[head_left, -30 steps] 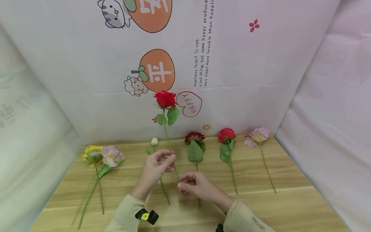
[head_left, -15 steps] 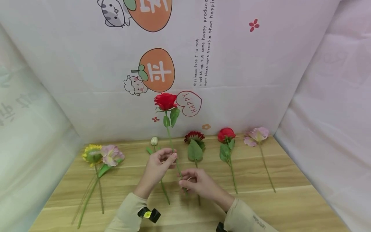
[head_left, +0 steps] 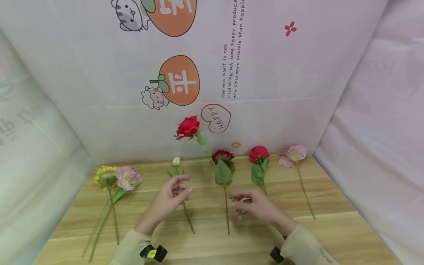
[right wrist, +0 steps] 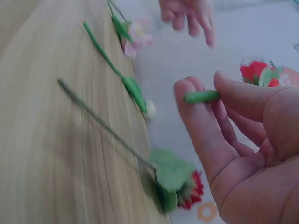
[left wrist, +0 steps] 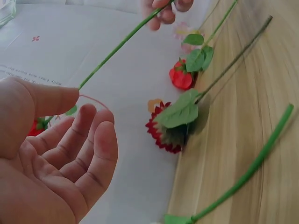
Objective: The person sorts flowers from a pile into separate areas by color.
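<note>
A red rose (head_left: 188, 126) with a long green stem leans up and to the left in the head view. My right hand (head_left: 256, 206) pinches it near the stem's lower end. The cut end of that green stem (right wrist: 202, 96) sits between thumb and fingers in the right wrist view. My left hand (head_left: 170, 197) is off the rose in the head view, fingers loosely bent, above a white tulip (head_left: 176, 161) lying on the table. Behind the rose stem lies a dark red flower (head_left: 223, 156) with a broad green leaf (head_left: 223, 172).
Another red flower (head_left: 259, 154) and a pink flower (head_left: 297, 154) lie to the right on the wooden table (head_left: 331, 239). On the left, a yellow flower (head_left: 105, 176) lies beside another pink flower (head_left: 128, 177). A printed white cloth (head_left: 265, 73) stands behind.
My left hand has let go of the rose stem and drawn back left. My right hand has moved right with the stem, and the bloom has dropped lower and tilted left.
</note>
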`<action>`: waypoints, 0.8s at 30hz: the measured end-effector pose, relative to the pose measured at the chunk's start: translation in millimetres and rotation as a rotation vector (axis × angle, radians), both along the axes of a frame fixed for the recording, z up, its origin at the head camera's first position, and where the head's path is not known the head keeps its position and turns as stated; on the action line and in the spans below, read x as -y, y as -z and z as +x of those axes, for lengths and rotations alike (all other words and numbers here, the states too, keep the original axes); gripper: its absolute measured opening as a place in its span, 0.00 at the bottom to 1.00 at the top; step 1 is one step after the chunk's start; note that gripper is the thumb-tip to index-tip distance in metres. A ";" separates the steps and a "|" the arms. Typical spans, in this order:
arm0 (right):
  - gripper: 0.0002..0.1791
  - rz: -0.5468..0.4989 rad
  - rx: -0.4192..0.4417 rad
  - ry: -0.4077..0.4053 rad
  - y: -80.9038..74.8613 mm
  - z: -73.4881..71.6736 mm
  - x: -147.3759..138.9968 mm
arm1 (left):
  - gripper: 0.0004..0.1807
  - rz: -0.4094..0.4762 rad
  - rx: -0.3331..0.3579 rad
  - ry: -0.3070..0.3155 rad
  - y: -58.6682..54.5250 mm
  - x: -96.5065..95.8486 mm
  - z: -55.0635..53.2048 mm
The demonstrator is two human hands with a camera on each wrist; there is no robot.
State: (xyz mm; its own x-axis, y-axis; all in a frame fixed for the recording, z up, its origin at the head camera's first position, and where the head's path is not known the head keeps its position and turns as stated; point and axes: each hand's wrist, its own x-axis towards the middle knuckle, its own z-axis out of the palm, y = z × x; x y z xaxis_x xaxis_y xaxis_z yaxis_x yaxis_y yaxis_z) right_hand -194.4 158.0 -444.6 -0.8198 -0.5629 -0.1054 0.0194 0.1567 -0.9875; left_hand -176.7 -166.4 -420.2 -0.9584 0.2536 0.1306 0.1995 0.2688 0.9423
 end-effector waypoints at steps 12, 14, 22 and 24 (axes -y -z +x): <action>0.29 0.111 -0.102 0.075 8.6 -4.0 -63.2 | 0.20 -0.071 -0.002 -0.028 4.6 44.5 23.4; 0.29 0.152 -0.146 0.103 8.7 -4.8 -71.4 | 0.21 -0.077 0.002 -0.028 5.2 49.9 26.7; 0.29 0.219 -0.163 0.146 15.3 -7.5 -97.0 | 0.19 -0.072 -0.025 -0.022 9.8 66.1 35.7; 0.29 0.242 -0.165 0.156 16.8 -8.8 -103.6 | 0.19 -0.074 -0.032 -0.029 9.6 68.3 36.2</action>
State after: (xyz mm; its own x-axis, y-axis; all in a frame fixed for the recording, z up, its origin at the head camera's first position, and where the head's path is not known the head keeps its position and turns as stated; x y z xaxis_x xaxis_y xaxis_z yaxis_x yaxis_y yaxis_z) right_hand -203.2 261.6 -461.3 -0.9112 -0.4044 -0.0792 -0.0957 0.3946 -0.9139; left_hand -140.5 -234.7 -429.8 -0.9612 0.2360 0.1430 0.2201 0.3436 0.9130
